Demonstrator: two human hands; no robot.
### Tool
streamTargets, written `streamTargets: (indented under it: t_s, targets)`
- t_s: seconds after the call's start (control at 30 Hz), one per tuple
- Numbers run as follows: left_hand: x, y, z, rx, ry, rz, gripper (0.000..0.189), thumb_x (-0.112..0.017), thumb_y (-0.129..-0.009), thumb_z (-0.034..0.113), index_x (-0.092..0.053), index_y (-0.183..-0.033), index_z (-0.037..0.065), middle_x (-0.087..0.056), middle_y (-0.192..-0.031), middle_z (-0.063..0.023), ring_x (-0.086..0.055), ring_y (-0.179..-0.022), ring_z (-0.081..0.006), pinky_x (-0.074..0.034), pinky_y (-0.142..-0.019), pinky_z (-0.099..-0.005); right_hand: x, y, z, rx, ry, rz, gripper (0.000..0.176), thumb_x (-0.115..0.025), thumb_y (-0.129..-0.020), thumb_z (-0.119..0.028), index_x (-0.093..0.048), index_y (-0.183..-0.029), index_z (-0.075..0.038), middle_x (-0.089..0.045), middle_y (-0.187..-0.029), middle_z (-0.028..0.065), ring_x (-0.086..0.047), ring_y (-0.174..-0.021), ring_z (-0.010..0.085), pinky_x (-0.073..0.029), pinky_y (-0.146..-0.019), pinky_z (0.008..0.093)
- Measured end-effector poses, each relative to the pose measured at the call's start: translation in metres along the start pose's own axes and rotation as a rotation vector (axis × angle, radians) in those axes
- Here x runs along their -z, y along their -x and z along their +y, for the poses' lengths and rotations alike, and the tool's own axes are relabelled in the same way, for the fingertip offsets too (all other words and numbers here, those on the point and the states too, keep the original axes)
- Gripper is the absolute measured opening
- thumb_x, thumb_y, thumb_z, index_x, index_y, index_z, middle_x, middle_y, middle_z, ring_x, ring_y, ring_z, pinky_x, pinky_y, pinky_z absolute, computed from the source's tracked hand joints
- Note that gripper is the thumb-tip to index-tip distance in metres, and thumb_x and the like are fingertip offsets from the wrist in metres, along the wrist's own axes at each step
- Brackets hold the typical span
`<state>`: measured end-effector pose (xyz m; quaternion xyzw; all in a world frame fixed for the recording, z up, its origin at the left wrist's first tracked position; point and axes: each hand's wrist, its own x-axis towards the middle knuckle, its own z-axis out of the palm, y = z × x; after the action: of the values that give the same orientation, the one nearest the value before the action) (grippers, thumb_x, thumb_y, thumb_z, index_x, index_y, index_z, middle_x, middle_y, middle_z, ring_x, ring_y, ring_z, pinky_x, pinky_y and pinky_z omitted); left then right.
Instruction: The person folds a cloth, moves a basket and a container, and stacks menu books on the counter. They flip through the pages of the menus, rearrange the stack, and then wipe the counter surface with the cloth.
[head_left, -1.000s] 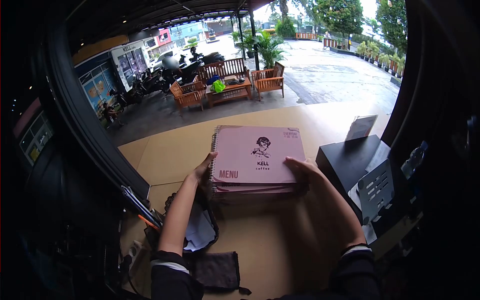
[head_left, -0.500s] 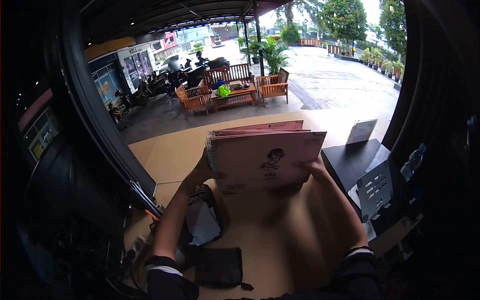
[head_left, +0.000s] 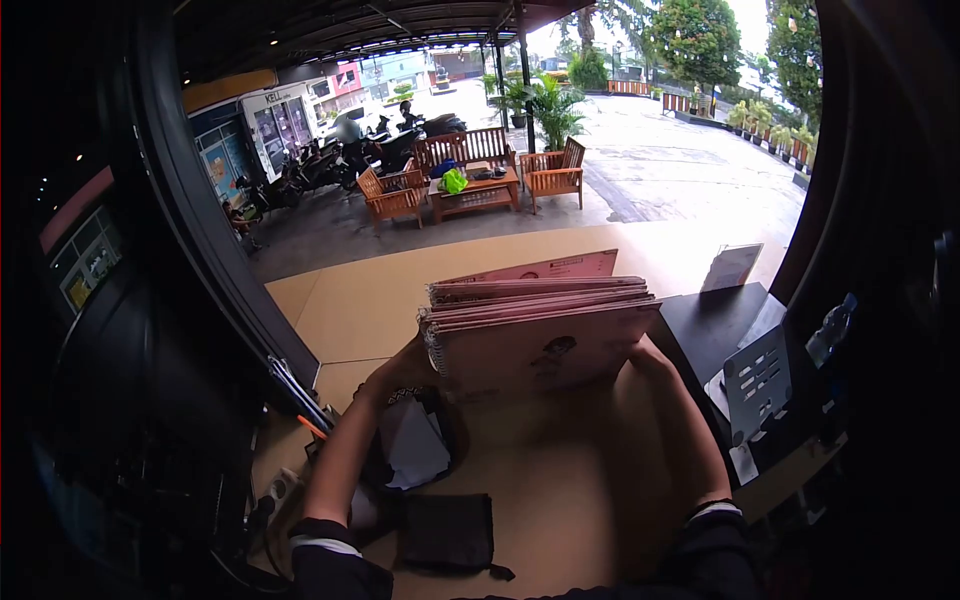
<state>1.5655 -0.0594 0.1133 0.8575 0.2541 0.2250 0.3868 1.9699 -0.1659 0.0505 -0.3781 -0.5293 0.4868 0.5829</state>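
A stack of pink spiral-bound menus [head_left: 530, 345] stands on its long edge over the wooden counter [head_left: 350, 310], its top edges fanned apart. A drawn head decorates the front cover. My left hand [head_left: 402, 365] grips the stack at the spiral side, its fingers partly hidden behind it. On the opposite short side, my right hand [head_left: 648, 358] is closed round the edge of the stack. Just below my left hand sits a dark patterned container [head_left: 440, 420] with white papers [head_left: 414, 445] in it.
A black pouch [head_left: 447, 530] lies near me on the counter. Pens [head_left: 300, 390] stand at left. At right are a black box [head_left: 700, 320], a grey metal stand [head_left: 757, 385] and a card holder [head_left: 732, 267]. Beyond the counter are wooden benches [head_left: 465, 148] and parked motorcycles [head_left: 385, 145].
The menus have tipped, so their fanned top edges show more and the front cover less. Both hands still hold the stack. The view has shifted slightly.
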Motion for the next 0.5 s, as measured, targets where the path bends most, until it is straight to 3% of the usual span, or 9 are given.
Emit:
streamTargets:
  t_s: [0.2, 0.27, 0.4, 0.5]
  targets:
    - [-0.004, 0.001, -0.006, -0.073, -0.182, 0.006, 0.096, -0.083, -0.048, 0.016, -0.037, -0.132, 0.005, -0.044, -0.130, -0.0117, -0.039, -0.121, -0.0232, -0.032, -0.103, -0.0352, 0.017, -0.017, 0.024, 0.012, 0.007, 0.037, 0.048, -0.069, -0.060, -0.013, -0.057, -0.105, 0.001, -0.056, -0.104, 0.0079, -0.052, -0.099, 0.0179, -0.044, -0.083, 0.0302]
    - [0.000, -0.003, -0.020, 0.024, -0.026, -0.060, 0.097, -0.084, -0.050, 0.018, -0.034, -0.133, 0.005, -0.040, -0.133, -0.0118, -0.037, -0.122, -0.0234, -0.032, -0.103, -0.0358, 0.018, -0.018, 0.031, 0.022, 0.080, 0.044, 0.048, -0.068, -0.061, -0.014, -0.057, -0.105, 0.001, -0.055, -0.106, 0.0084, -0.051, -0.100, 0.0179, -0.044, -0.083, 0.0301]
    - [-0.006, -0.002, -0.029, -0.009, 0.044, -0.043, 0.099, -0.085, -0.052, 0.018, -0.032, -0.135, 0.005, -0.040, -0.133, -0.0118, -0.037, -0.123, -0.0222, -0.033, -0.102, -0.0361, 0.006, -0.016, 0.022, 0.052, 0.189, 0.152, 0.046, -0.068, -0.062, -0.016, -0.059, -0.103, 0.000, -0.058, -0.102, 0.0087, -0.054, -0.096, 0.0180, -0.044, -0.082, 0.0300]
    - [-0.007, -0.005, -0.021, 0.047, 0.284, 0.010, 0.099, -0.084, -0.057, 0.023, -0.028, -0.136, 0.005, -0.039, -0.134, -0.0119, -0.037, -0.123, -0.0227, -0.034, -0.102, -0.0370, -0.005, -0.020, 0.021, 0.079, 0.196, 0.248, 0.044, -0.068, -0.062, -0.017, -0.060, -0.101, 0.000, -0.060, -0.097, 0.0088, -0.056, -0.091, 0.0186, -0.045, -0.080, 0.0306]
